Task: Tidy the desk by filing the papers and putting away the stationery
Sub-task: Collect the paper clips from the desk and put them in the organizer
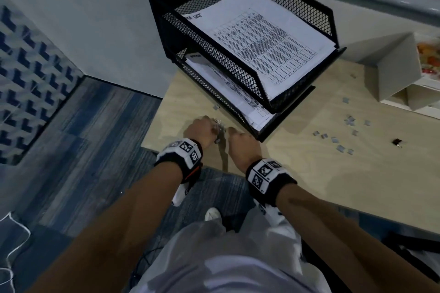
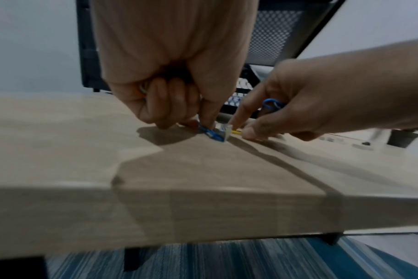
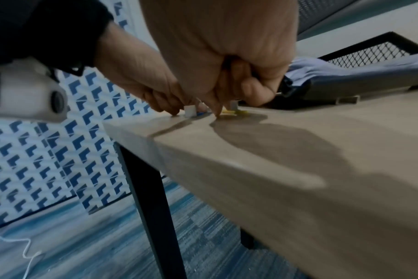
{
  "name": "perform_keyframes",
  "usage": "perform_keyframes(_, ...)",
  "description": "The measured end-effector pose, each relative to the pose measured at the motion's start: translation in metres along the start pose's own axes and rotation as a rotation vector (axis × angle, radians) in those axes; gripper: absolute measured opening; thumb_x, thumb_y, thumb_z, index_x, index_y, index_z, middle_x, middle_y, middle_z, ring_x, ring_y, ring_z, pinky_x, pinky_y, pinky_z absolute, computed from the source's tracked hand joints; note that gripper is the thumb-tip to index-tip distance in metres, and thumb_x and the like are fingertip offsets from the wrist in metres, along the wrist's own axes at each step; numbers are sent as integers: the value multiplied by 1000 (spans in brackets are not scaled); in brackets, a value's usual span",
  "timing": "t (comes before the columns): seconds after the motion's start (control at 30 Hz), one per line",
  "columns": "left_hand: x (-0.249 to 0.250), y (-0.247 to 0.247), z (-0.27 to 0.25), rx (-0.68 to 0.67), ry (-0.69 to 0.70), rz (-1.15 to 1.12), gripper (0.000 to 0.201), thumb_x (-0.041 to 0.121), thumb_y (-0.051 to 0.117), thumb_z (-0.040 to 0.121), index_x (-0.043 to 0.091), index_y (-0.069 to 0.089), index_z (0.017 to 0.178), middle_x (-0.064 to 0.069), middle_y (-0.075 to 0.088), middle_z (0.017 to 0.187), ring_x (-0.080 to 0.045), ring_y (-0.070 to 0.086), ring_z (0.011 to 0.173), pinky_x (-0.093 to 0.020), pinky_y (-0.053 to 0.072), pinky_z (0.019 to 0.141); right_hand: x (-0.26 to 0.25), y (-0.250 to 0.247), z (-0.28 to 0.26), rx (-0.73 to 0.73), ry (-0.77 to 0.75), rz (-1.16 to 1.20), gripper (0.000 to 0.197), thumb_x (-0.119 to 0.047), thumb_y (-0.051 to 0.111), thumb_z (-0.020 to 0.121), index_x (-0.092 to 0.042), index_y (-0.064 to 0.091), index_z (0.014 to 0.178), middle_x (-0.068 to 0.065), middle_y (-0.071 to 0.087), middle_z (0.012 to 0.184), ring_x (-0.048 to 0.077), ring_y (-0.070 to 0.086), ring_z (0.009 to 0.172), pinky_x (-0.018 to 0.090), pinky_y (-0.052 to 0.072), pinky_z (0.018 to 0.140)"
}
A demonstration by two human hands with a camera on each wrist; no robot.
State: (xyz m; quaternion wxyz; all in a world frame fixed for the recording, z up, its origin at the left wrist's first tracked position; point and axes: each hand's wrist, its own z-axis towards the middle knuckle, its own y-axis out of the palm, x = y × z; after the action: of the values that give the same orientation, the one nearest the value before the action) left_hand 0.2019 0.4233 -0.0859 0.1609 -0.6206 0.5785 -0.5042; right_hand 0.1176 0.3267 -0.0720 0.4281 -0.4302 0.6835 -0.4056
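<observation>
Both hands work at the near left corner of the wooden desk (image 1: 309, 173), just in front of a black mesh two-tier paper tray (image 1: 240, 71). Printed sheets (image 1: 262, 38) lie in both tiers. My left hand (image 2: 196, 124) has its fingers curled and pinches a blue paper clip (image 2: 208, 132) against the desktop, beside a small grey staple strip (image 2: 224, 132). My right hand (image 2: 243, 130) keeps another blue paper clip (image 2: 271, 104) tucked in its curled fingers. Its index fingertip (image 3: 217, 113) presses the desk next to a yellow paper clip (image 3: 229, 112).
Several small grey staple strips (image 1: 342, 143) lie scattered across the right half of the desk, with a black binder clip (image 1: 397, 143) past them. A white compartment box (image 1: 400, 69) stands at the back right. The desk edge and a black leg (image 3: 153, 188) are right below my hands.
</observation>
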Motion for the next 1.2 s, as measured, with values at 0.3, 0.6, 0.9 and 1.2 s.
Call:
perform_keyframes(0.3,27,26,-15,-69,86,-240,22,5,47,87,1,67,97,-18,65,108,-30,61,100,-35,51,84,45,2,-23,20,52,39,22,-10,40,93,-7,48,112,22,64,106,39,60,98,38,45,77)
perform_keyframes(0.6,-6,-7,-6,-135,-221,-1475,43,31,27,95,14,37,57,5,39,35,-9,29,25,-8,15,34,66,-21,-21,64,268,1378,28,0,46,90,-14,49,66,-12,45,48,2,35,41,18,24,45)
perform_keyframes(0.9,-23,-22,15,29,-329,-1048,39,26,41,98,12,45,62,-2,48,40,-16,45,34,-10,25,35,46,-26,-10,-235,459,1829,26,-15,37,92,-13,48,69,-1,51,50,12,47,44,17,38,40)
perform_keyframes(1.2,-8,-8,16,130,30,-236,9,9,48,91,15,43,93,-20,60,89,-28,56,74,-35,46,66,9,-13,10,-17,80,559,28,5,36,88,-1,57,106,13,63,114,27,59,104,30,45,87)
